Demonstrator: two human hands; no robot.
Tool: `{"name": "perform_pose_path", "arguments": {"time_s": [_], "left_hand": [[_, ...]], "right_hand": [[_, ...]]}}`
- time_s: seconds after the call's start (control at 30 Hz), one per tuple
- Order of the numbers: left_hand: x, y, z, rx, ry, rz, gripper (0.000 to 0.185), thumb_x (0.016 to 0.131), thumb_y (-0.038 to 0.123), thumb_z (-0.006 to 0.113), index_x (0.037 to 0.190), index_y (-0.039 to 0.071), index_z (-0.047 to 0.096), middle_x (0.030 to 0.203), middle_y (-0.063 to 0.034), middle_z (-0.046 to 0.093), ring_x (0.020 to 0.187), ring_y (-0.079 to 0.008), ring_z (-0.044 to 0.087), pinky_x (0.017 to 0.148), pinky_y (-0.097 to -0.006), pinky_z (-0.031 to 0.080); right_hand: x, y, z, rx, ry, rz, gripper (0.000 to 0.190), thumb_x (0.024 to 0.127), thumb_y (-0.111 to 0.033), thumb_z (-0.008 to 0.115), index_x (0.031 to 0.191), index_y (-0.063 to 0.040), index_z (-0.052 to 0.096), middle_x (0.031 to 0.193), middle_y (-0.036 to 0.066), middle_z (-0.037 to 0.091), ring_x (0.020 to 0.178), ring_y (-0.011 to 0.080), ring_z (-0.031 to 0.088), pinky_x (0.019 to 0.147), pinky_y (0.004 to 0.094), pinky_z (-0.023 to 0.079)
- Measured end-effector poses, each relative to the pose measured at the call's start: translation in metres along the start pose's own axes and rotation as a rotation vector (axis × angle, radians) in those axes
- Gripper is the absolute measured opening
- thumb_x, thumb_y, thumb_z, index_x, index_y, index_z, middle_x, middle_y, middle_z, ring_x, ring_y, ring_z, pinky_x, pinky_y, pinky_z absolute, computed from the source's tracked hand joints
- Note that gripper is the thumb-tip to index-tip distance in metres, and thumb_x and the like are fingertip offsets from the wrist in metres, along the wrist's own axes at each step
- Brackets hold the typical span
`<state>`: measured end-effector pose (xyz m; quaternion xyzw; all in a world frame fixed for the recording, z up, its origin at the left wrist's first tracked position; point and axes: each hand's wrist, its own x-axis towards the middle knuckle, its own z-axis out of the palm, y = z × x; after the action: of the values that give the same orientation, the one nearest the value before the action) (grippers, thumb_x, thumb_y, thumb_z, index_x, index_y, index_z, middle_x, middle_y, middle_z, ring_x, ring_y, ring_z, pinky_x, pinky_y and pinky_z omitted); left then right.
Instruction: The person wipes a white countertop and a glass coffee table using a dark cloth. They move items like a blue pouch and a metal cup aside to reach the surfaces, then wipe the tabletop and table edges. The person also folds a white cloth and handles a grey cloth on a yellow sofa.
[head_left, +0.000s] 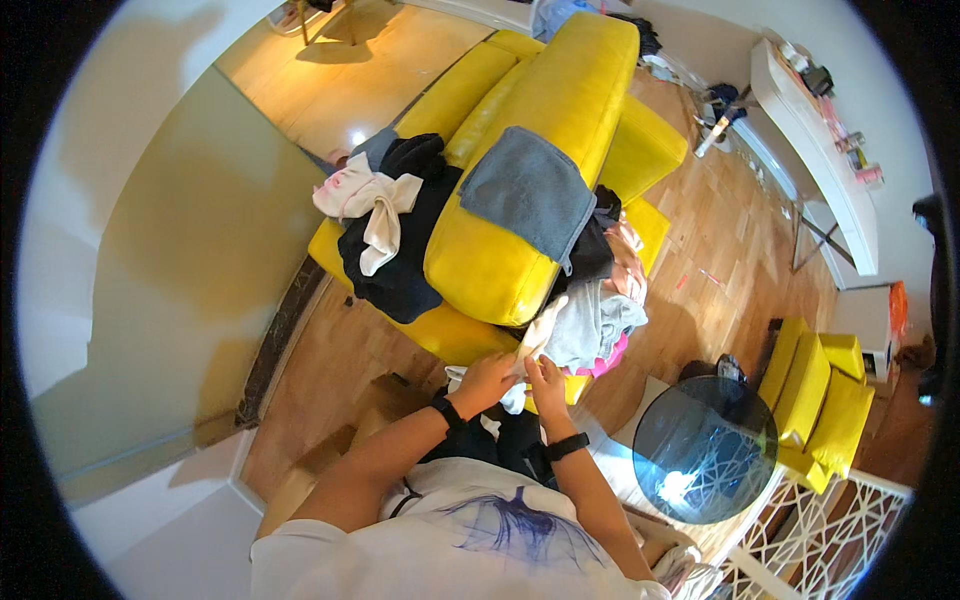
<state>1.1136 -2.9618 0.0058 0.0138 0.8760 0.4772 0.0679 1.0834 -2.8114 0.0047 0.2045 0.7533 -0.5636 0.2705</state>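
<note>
Both hands are close together at the near end of a yellow sofa (480, 255). My left hand (486, 384) has its fingers closed on the end of a cream cloth (541, 330). My right hand (547, 386) is at the same cloth, its fingers bent; whether it grips is unclear. Right beside them lies a heap with a light grey garment (589, 322), a bright pink one (609, 358) and a peach satin one (624, 259). A grey cloth (525, 191) is draped over the yellow cushion. Black clothing (397, 262) and a cream garment with long ties (382, 206) lie left of it.
A round dark glass table (705, 450) stands at the lower right, near a yellow armchair (814, 405). A white desk (817, 150) with small items runs along the right wall. Low at left is a cardboard box (382, 405). Small litter lies on the wooden floor (720, 247).
</note>
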Motion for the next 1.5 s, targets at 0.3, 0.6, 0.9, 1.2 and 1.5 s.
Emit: {"name": "perform_pose_path", "arguments": {"time_s": [0.3, 0.6, 0.9, 1.2, 1.5], "left_hand": [[-0.03, 0.059, -0.036, -0.125, -0.336, 0.281, 0.02, 0.085, 0.017, 0.067, 0.097, 0.003, 0.057, 0.093, -0.0168, 0.058, 0.082, -0.0384, 0.059, 0.071, -0.0445, 0.048], [-0.032, 0.085, -0.05, -0.046, -0.4, 0.398, 0.027, 0.075, 0.008, 0.07, 0.102, 0.005, 0.065, 0.098, -0.0131, 0.063, 0.098, -0.0356, 0.059, 0.086, -0.0406, 0.048], [-0.023, 0.138, -0.031, -0.221, -0.319, 0.222, 0.027, 0.081, 0.003, 0.06, 0.109, 0.001, 0.061, 0.095, -0.0217, 0.066, 0.088, -0.0409, 0.064, 0.075, -0.0384, 0.051], [-0.015, 0.211, -0.037, -0.134, -0.135, 0.48, 0.026, 0.08, 0.0, 0.058, 0.106, 0.001, 0.057, 0.087, -0.0246, 0.062, 0.08, -0.0438, 0.061, 0.066, -0.0421, 0.049], [-0.018, 0.239, -0.022, -0.093, -0.259, 0.737, 0.036, 0.079, 0.011, 0.072, 0.11, 0.002, 0.058, 0.098, -0.0177, 0.062, 0.088, -0.0362, 0.062, 0.074, -0.0379, 0.05]], "right_hand": [[-0.056, -0.026, -0.016, 0.455, 0.001, -0.064, 0.033, 0.085, -0.003, 0.062, 0.118, 0.002, 0.061, 0.107, 0.008, 0.067, 0.093, 0.0183, 0.065, 0.081, 0.0306, 0.052], [-0.164, -0.073, -0.089, 0.92, 0.038, -0.399, 0.049, 0.085, -0.005, 0.067, 0.132, -0.001, 0.051, 0.126, 0.01, 0.061, 0.114, 0.0225, 0.059, 0.1, 0.0365, 0.046], [-0.198, -0.065, -0.165, 0.923, 0.171, -0.558, 0.043, 0.093, -0.011, 0.061, 0.132, 0.001, 0.049, 0.127, 0.011, 0.059, 0.114, 0.0211, 0.058, 0.1, 0.0359, 0.045], [-0.192, -0.046, -0.164, 0.566, 0.142, -0.584, 0.054, 0.084, 0.002, 0.063, 0.135, 0.002, 0.045, 0.123, 0.01, 0.059, 0.109, 0.0196, 0.058, 0.097, 0.0336, 0.045], [-0.18, -0.036, -0.127, 0.031, 0.045, -0.839, 0.043, 0.079, -0.001, 0.067, 0.12, 0.0, 0.054, 0.113, 0.01, 0.063, 0.105, 0.0217, 0.06, 0.089, 0.0339, 0.048]]}}
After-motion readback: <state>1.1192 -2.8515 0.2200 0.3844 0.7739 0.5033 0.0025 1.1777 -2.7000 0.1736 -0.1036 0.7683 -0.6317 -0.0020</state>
